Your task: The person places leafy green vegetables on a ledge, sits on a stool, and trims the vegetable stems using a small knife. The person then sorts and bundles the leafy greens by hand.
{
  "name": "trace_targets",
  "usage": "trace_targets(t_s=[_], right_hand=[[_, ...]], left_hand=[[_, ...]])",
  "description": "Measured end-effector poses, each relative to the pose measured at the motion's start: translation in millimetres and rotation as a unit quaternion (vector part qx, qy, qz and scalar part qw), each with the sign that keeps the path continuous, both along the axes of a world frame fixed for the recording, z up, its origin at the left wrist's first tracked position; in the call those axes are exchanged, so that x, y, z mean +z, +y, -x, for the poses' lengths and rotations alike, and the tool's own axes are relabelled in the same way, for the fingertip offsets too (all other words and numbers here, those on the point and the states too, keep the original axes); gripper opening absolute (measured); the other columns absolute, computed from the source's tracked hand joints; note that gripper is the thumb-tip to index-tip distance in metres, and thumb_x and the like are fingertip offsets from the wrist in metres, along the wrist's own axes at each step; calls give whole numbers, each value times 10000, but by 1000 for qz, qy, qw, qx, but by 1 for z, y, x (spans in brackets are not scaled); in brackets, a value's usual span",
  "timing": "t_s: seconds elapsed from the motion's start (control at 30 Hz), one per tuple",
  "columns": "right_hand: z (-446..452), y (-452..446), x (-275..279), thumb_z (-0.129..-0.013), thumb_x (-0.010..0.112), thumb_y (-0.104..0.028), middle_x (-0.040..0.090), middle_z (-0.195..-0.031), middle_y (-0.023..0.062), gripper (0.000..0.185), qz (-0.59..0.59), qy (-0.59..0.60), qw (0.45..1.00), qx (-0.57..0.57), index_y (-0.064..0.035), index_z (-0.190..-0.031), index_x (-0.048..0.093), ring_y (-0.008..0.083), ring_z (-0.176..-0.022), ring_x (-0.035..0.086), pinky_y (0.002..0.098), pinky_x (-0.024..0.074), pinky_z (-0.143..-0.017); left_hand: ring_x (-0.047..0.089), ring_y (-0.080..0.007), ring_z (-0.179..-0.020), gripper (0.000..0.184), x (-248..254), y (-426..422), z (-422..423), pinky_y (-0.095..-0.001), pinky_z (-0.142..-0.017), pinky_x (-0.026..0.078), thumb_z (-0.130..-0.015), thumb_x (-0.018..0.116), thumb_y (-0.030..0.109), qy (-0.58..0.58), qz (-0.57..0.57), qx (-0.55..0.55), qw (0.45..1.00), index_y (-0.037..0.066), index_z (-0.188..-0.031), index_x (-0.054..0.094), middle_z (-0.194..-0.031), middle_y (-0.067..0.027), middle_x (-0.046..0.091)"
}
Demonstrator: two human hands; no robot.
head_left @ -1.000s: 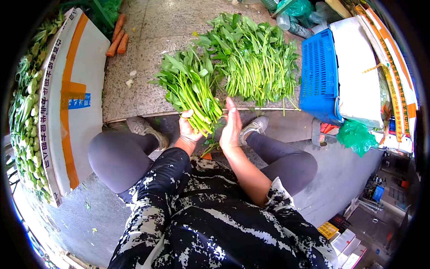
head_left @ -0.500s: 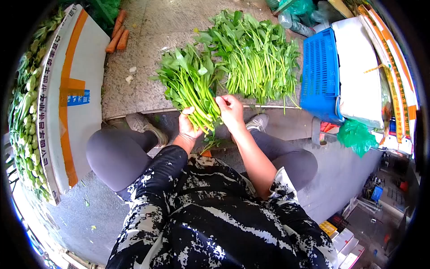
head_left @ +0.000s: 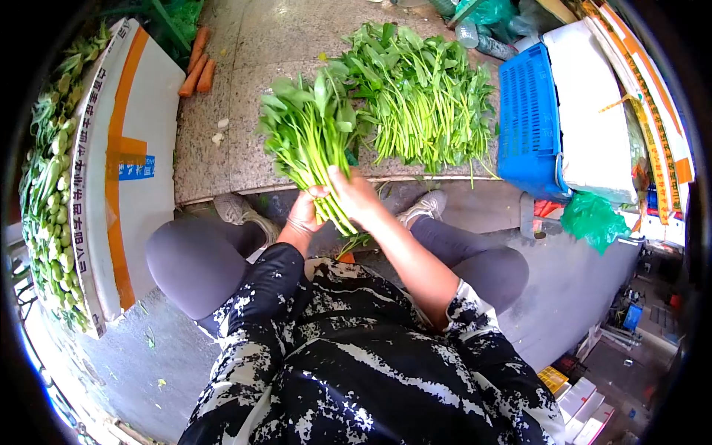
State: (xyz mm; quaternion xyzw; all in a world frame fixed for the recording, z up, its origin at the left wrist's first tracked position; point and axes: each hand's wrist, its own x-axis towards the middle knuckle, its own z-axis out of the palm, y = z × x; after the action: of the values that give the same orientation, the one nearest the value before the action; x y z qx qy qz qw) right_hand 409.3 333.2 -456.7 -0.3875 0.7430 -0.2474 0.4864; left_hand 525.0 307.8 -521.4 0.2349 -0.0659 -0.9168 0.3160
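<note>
A bunch of leafy greens that looks like water spinach (head_left: 315,141) is held up in front of me, leaves away and cut stems toward my lap. My left hand (head_left: 305,210) is closed around the lower stems from the left. From the right, my right hand (head_left: 354,196), slightly blurred, grips the same stems a little higher; its fingertips are partly hidden. Just beyond, to the right, a larger spread of the same greens (head_left: 423,104) lies on the stone slab (head_left: 252,104). A few loose leafy stems (head_left: 354,242) hang below my hands.
Carrots (head_left: 196,63) lie at the slab's far left, beside a white foam box (head_left: 152,200) with orange tape. On the right stand a blue plastic basket (head_left: 529,111), another white foam box (head_left: 593,104) and a green plastic bag (head_left: 593,221).
My right hand has shifted left and slightly down, from the bunch's right edge onto its stems. The bunch looks narrower, its stems closer together. My left hand stays on the lower stems.
</note>
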Motion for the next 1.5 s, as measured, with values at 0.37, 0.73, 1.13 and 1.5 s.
trace_targets(t_s=[0.37,0.73,1.13,1.5], right_hand=[[-28,10,-68,-874,352,-433,578,-667,233,507,-10,143,989,-39,59,-920,464,393,-644,582,459,459,-592],[17,-30,-24,-783,389,-579,598,-918,204,612,-230,-48,965,120,-48,-1028,570,315,-831,590,444,478,-691],[47,-39,-119,-766,467,-67,547,-969,165,219,1,413,909,63,-22,-973,522,271,-879,582,396,477,-714],[3,36,-8,-854,424,-132,397,-721,9,188,278,-164,790,-521,-85,-1015,339,102,-627,405,235,343,-550]], left_hand=[[507,-243,-1021,447,-44,2,-34,-380,-919,383,-771,565,227,2,-59,-11,998,44,-1161,446,-1112,-105,529],[546,-254,-929,450,-26,-10,-21,-372,-842,442,-717,569,165,-38,-9,4,999,-1,-1122,461,-991,-128,563],[486,-222,-970,568,2,-21,-13,-436,-916,373,-738,588,213,101,-20,72,992,66,-1230,345,-1022,-44,496],[461,-271,-1062,459,5,-15,8,-452,-914,369,-746,587,152,72,-1,60,996,88,-1172,427,-1066,-68,515]])
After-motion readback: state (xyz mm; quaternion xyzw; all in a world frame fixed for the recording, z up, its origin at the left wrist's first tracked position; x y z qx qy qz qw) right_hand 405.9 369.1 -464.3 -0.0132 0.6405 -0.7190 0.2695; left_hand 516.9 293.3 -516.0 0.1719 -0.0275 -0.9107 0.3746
